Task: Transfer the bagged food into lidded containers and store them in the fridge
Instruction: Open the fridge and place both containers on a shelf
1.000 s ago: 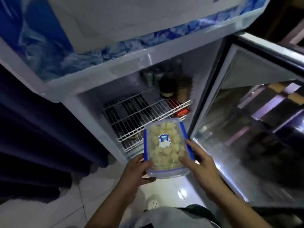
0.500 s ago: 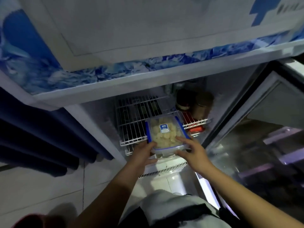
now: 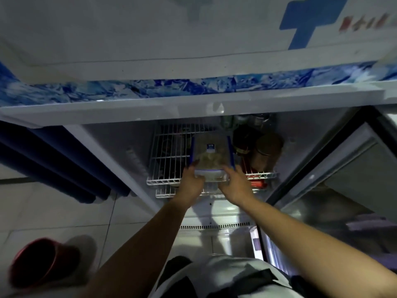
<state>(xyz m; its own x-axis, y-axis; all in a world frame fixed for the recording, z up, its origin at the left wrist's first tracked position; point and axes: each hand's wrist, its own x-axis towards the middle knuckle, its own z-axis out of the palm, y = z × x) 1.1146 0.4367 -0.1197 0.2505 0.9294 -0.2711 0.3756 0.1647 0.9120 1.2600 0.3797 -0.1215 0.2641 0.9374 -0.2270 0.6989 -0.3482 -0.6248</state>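
A clear lidded container [image 3: 211, 155] with blue clips and pale food chunks lies on the white wire shelf [image 3: 167, 162] inside the open fridge. Its near end sticks out slightly over the shelf's front edge. My left hand [image 3: 191, 183] grips the container's near left corner. My right hand [image 3: 233, 183] grips its near right corner. Both arms reach forward into the fridge compartment.
Dark jars [image 3: 266, 149] and bottles stand on the shelf to the container's right, with a red item [image 3: 256, 183] below them. The glass fridge door [image 3: 343, 181] hangs open on the right. A red bowl-like object [image 3: 36, 263] sits on the tiled floor at lower left.
Both hands have pushed the container forward, deeper onto the wire shelf. The view has tilted down and closer to the fridge.
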